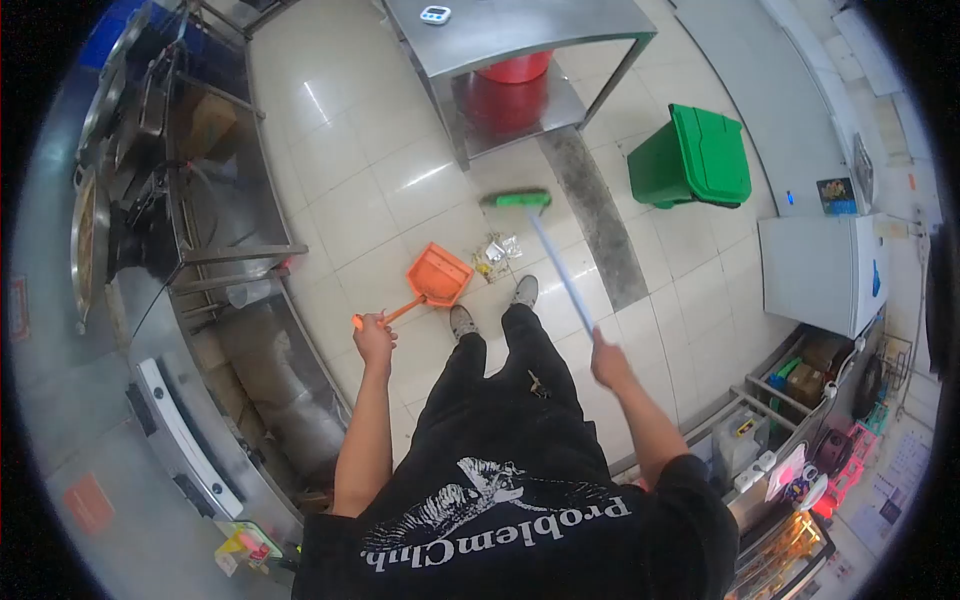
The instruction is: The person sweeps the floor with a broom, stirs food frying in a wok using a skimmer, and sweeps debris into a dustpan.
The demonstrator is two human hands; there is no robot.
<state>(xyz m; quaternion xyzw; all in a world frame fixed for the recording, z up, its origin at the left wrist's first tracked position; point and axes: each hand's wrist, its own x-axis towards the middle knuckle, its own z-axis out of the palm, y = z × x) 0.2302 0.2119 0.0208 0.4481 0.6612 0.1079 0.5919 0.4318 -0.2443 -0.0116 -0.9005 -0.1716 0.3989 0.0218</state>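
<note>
My left hand is closed round the handle of an orange dustpan, whose pan lies at the floor in front of my left shoe. My right hand grips the pale blue stick of a broom. The broom's green head is at the floor, beyond a small pile of litter with silvery and yellow scraps. That pile lies between the dustpan and the broom head, just ahead of my shoes.
A steel table stands ahead, with a red tub beneath it. To its right is a green bin. Steel racks line the left, and a white cabinet stands at the right.
</note>
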